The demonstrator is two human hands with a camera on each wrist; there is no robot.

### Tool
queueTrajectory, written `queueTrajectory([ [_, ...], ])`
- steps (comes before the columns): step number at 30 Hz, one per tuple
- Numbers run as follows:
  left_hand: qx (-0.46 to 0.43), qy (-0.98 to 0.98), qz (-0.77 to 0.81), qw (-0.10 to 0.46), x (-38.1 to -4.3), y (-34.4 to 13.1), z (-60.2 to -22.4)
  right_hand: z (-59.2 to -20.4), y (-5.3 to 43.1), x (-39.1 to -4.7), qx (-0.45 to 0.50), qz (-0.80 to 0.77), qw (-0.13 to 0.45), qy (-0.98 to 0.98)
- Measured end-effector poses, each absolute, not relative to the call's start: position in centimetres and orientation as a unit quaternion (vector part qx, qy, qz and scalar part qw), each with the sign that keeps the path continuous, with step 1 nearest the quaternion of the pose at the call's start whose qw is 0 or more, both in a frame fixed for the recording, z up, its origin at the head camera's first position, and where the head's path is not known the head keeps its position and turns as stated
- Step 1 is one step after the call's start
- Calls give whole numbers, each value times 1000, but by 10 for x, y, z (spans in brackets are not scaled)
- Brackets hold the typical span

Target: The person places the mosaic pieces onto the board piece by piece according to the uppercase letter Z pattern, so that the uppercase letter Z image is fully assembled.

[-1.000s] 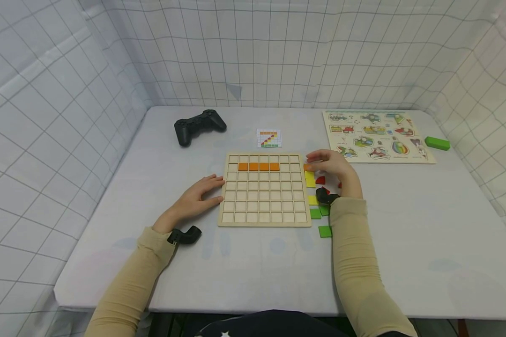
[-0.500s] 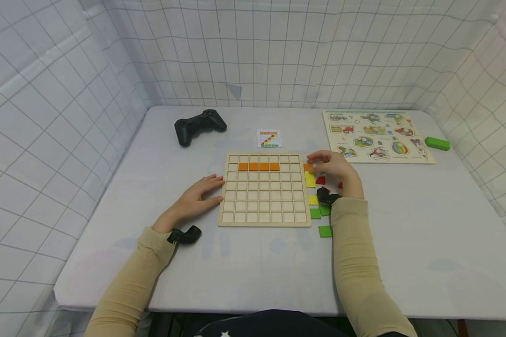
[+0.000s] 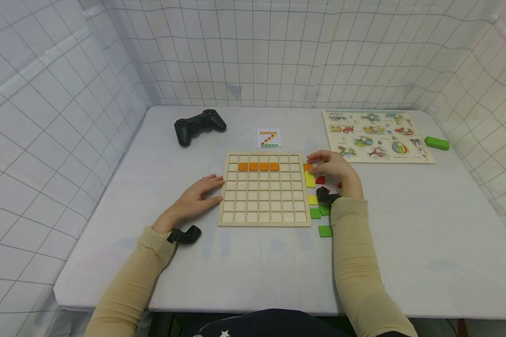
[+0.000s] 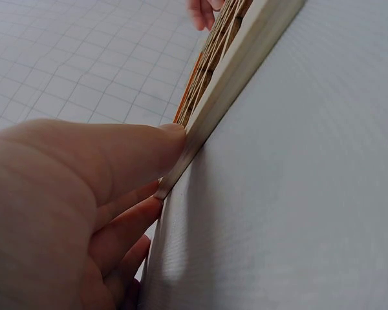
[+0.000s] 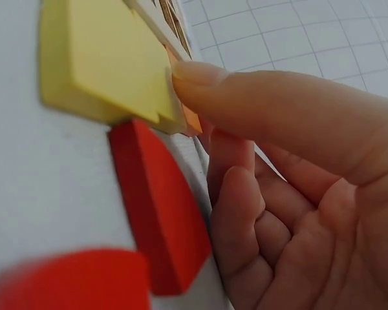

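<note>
A wooden grid board [image 3: 264, 224] lies on the table, several orange tiles [image 3: 259, 166] in a row in its upper part. My left hand [image 3: 198, 196] rests against the board's left edge, fingers fairly straight; in the left wrist view the thumb [image 4: 142, 143] touches the rim. Beside the right edge, my right hand [image 3: 335, 169] is over a loose orange tile [image 3: 307, 166]. Its thumb tip [image 5: 197, 72] touches that tile and the neighbouring yellow tile [image 5: 110, 55] in the right wrist view. Red pieces [image 5: 165, 213] with a curved side lie below the fingers, partly hidden in the head view.
Green tiles [image 3: 325, 231] lie along the board's lower right. A small pattern card [image 3: 269, 138] is behind the board. Further back are a black game controller [image 3: 199, 126], a picture puzzle board [image 3: 375, 135] and a green block [image 3: 437, 143].
My right hand has shifted very slightly right, so more of the loose orange tile shows beside the thumb. The left hand and the board look unmoved.
</note>
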State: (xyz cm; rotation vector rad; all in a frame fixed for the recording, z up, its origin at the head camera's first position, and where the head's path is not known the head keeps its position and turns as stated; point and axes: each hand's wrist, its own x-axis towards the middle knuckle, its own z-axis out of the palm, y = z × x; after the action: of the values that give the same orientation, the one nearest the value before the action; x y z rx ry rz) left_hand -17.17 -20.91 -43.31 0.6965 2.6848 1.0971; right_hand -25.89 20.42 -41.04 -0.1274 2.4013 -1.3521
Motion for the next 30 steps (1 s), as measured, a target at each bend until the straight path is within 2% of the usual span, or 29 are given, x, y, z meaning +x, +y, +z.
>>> queueTrajectory([
  [30, 229, 899, 363, 82, -171, -209, -431, -413, 203, -258, -34, -499, 173, 848],
])
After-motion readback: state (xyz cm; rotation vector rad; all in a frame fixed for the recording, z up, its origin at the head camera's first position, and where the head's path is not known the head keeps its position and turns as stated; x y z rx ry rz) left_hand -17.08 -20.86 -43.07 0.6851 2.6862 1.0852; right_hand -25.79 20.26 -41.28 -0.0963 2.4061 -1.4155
